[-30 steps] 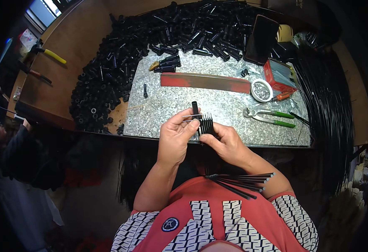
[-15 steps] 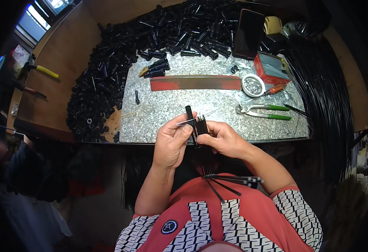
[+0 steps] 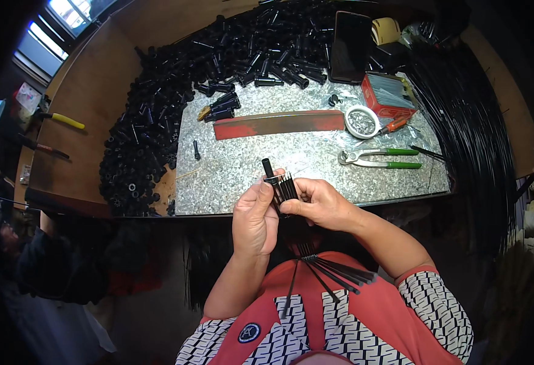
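My left hand [image 3: 255, 213] pinches a short black tube [image 3: 267, 166] with a flared lower end, thumb on the near side. Against that flare stand the upper ends of several thin black ribs [image 3: 288, 187], like umbrella ribs, packed side by side. My right hand [image 3: 323, 205] grips this bundle between thumb and fingers. A thin pale wire [image 3: 278, 176] shows at the flare; how far it goes round is hidden. Lower down, the bundle narrows to a joint in front of my shirt, and thicker black rods [image 3: 340, 275] fan out from it.
Behind my hands lies a speckled board [image 3: 236, 164] bearing a red-edged bar [image 3: 279, 124], green-handled pincers [image 3: 379, 157], a white bowl of small metal bits [image 3: 362, 123] and a red box of wires [image 3: 389, 97]. Black tubes [image 3: 261, 52] heap up behind; long black rods [image 3: 468, 121] lie right.
The pale wire that stuck out on both sides of the tube now shows only close to the flare. The rods at my chest have swung and spread. The view has shifted slightly.
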Demonstrator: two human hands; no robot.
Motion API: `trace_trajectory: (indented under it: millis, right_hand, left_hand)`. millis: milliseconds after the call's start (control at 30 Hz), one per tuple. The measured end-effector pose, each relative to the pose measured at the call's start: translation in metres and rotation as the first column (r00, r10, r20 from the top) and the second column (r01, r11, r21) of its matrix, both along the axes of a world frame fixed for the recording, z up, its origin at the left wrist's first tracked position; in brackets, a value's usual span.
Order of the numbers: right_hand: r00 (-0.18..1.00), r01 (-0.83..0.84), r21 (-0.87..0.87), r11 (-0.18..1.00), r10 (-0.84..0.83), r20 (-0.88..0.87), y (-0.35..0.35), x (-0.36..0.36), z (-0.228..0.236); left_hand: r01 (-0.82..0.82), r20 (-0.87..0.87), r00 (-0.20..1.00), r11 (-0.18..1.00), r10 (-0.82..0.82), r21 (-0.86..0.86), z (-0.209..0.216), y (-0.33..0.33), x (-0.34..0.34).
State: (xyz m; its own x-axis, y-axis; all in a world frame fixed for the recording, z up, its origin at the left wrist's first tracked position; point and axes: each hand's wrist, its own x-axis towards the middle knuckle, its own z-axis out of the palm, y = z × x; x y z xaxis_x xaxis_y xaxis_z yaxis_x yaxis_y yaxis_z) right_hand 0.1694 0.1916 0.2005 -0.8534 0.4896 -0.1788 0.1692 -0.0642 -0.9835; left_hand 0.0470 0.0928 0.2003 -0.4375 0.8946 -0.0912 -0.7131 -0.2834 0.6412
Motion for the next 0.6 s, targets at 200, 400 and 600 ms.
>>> trace_trajectory:
  millis: [200, 400, 600]
  right_hand:
    - [0.999, -0.040, -0.062, 0.997, 0.041, 0.021, 0.001, 0.000, 0.002]
    - [0.990, -0.132, -0.138, 0.982, 0.137, 0.029, 0.012, 0.001, 0.006]
    - [0.997, -0.055, -0.131, 0.990, 0.061, 0.041, 0.011, -0.001, 0.002]
  left_hand:
    - [-0.019, -0.061, 0.998, 1.000, 0.019, 0.013, -0.003, 0.002, 0.004]
    - [0.007, -0.077, 0.997, 1.000, -0.006, 0.008, 0.000, 0.004, 0.009]
    - [-0.024, -0.140, 0.990, 0.999, 0.019, -0.031, 0.008, 0.009, 0.019]
